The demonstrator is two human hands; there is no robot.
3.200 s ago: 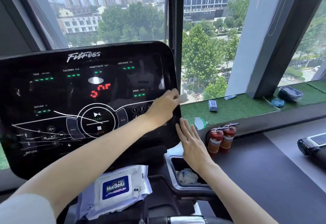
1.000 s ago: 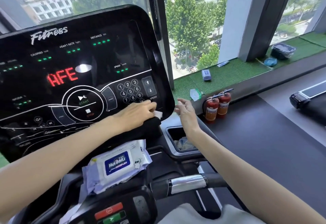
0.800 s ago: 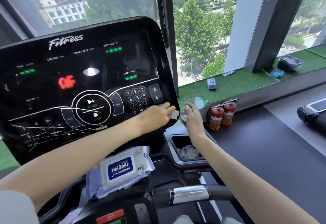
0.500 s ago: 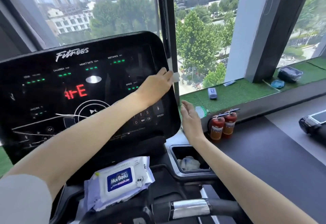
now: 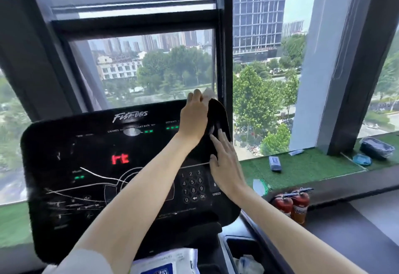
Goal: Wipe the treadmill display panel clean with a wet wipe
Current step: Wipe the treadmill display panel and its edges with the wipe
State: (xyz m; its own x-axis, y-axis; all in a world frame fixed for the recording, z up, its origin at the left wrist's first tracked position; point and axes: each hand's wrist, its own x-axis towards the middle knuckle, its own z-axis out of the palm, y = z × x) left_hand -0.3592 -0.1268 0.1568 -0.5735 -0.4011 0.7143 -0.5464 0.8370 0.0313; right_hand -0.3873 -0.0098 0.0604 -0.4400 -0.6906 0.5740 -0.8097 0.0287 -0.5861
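1. Both hands were up at the display panel [image 5: 103,165]: the right hand [image 5: 224,163] lay flat with fingers spread on its right side, just above the number keypad [image 5: 192,185].
2. Above it, the left hand [image 5: 194,116] was closed around a white wet wipe [image 5: 207,93], pressing it over the panel's top right corner.
3. Below the panel's bottom edge lay a wipes packet [image 5: 166,263].
4. Right of the panel, two red fire extinguishers [image 5: 292,205] stood on the floor.
5. Behind them a green turf ledge [image 5: 306,168] ran along the window [image 5: 265,79], which rose beyond the panel.
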